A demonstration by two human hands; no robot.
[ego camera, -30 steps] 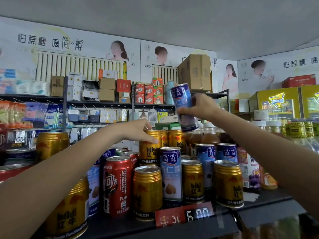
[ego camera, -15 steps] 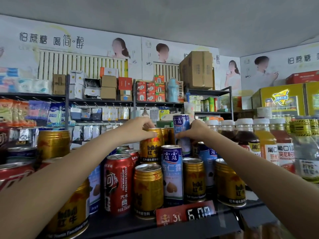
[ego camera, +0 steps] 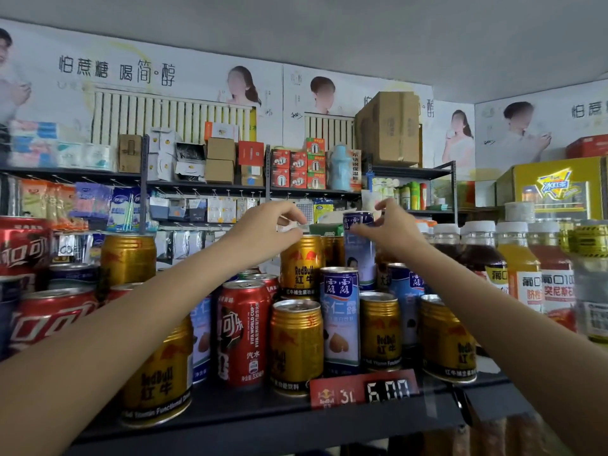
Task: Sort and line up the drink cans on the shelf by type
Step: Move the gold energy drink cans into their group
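Bare right hand (ego camera: 391, 232) reaching to the back of the shelf (ego camera: 263, 419), thumb and fingers curled loosely round the top of a tall blue-and-white can (ego camera: 360, 251); actual contact with the rim not clear. Can upright in the rear row, just right of a gold Red Bull can (ego camera: 301, 264). Left hand (ego camera: 266, 225) above that gold can, fingertips drawn together over its top rim; whether pinching the rim cannot be told. In front, toward the shelf's front edge: second blue-and-white can (ego camera: 340, 314) between two short gold cans (ego camera: 296, 343) (ego camera: 380, 330), another gold can (ego camera: 449, 337) further right, red cola can (ego camera: 243, 330) to the left. Large gold can (ego camera: 158, 373) near the front left corner, partly behind the left forearm. More red cola cans (ego camera: 23, 248) at the far left. Red price tag (ego camera: 362, 388) fixed to the front edge. Bottled drinks (ego camera: 519, 264) with white caps along the right end. Behind, shelving (ego camera: 204, 185) with small boxes and a brown carton (ego camera: 390, 126).
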